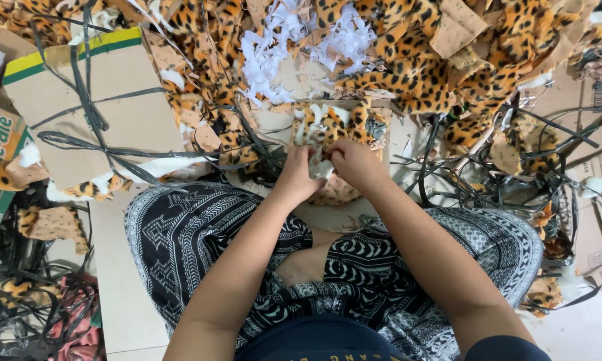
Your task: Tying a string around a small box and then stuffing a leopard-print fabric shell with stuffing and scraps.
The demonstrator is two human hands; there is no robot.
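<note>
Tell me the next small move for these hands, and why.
Probably pull the two hands apart a little: the left hand and right hand both pinch the same white scrap at the edge of the leopard fabric piece.

Both hands (pixel 328 164) together, fingers curled

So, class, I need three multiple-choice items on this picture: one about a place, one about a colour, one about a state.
1. Where is the flat cardboard bundle tied with black straps?
A. upper left of the view
B. on the lap
C. far right

2. What colour are the shredded scraps at top centre?
A. red
B. white
C. blue

3. How are the two hands?
A. wide apart
B. resting on knees
C. close together on a leopard-print piece

Answers: A, the cardboard bundle lies upper left; B, the shredded scraps are white; C, left hand and right hand meet on the leopard-print piece.
</note>
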